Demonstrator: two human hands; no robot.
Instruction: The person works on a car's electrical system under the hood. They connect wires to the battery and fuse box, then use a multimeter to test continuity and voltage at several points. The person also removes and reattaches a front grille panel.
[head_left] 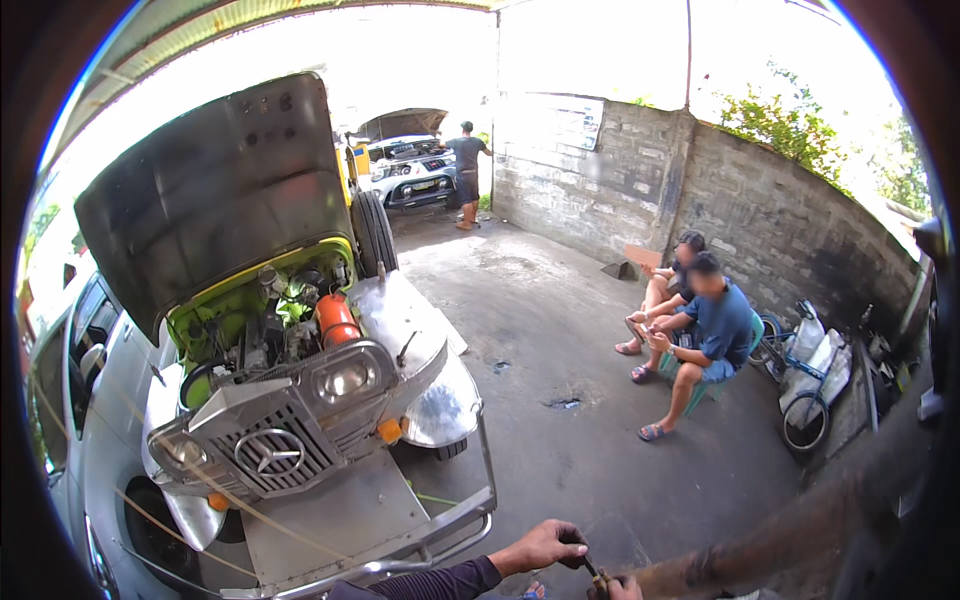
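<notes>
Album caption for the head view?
Left hand and right hand hold a slim object near a raised-hood vehicle; two people sit beyond.

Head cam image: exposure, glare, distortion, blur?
Head view: sky blown out to white above the block wall; head view: glare on the silver fender; head view: fisheye bends the metal roof toward a black rim; head view: left hand fairly crisp, lower right dark and blurry.
</notes>
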